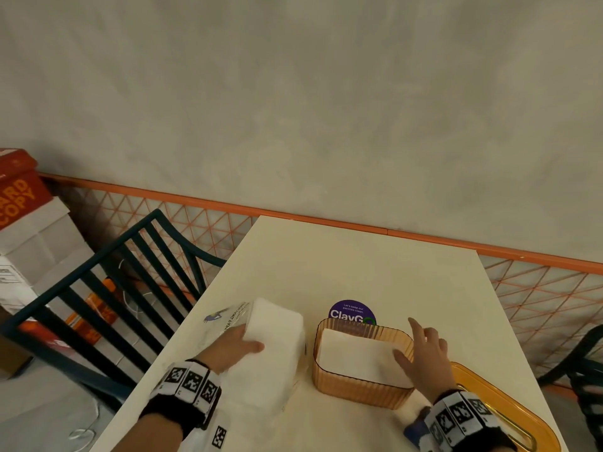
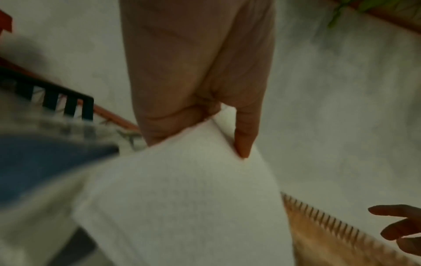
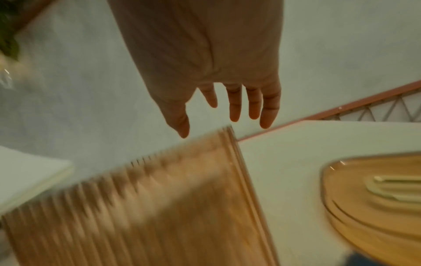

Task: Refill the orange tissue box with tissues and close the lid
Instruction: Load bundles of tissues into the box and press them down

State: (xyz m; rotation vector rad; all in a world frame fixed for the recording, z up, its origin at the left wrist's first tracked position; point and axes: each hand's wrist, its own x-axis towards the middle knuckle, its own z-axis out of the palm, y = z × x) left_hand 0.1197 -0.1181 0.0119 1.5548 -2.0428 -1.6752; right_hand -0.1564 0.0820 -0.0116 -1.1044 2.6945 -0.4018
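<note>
Cardboard cartons printed in red stand at the far left behind a dark slatted chair. On the pale desk, the left hand has its grip clasped on a thick white pack of tissues, thumb on top and fingers tucked under the clear wrapper. Just to its right sits the orange tissue box, ribbed, uncovered, with white tissues lying inside; a purple round sticker shows behind it. The right hand hovers over the box's right rim, grip released, fingers spread. The orange lid lies flat on the desk at the far right, beside the box.
</note>
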